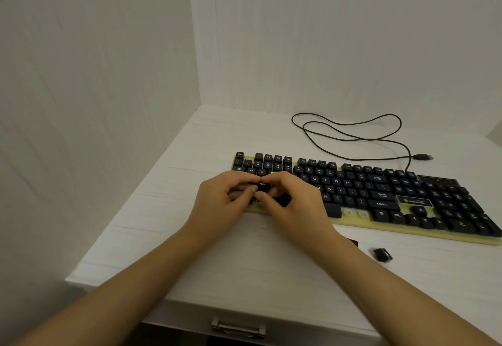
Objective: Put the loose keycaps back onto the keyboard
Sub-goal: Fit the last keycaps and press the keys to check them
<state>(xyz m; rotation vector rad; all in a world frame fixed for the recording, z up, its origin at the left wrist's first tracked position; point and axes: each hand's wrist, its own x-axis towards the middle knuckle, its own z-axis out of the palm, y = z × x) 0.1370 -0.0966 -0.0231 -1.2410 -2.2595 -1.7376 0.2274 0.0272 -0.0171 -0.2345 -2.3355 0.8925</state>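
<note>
A black keyboard (380, 196) on a yellowish base lies on the white desk. Both hands meet over its lower left keys. My left hand (220, 201) and my right hand (296, 201) pinch a small black keycap marked ALT (262, 186) between their fingertips, just above the bottom row. The keys under the hands are hidden. Two bare white switch sockets (354, 213) show in the bottom row right of the spacebar. One loose black keycap (382, 254) lies on the desk in front of the keyboard. A second dark piece (354, 243) peeks out beside my right forearm.
The keyboard's black cable (350, 136) loops across the desk behind it and ends in a USB plug (423, 157). White walls close the desk at the back and left. The desk's left edge drops off near my left forearm. A drawer handle (239, 328) sits below the front edge.
</note>
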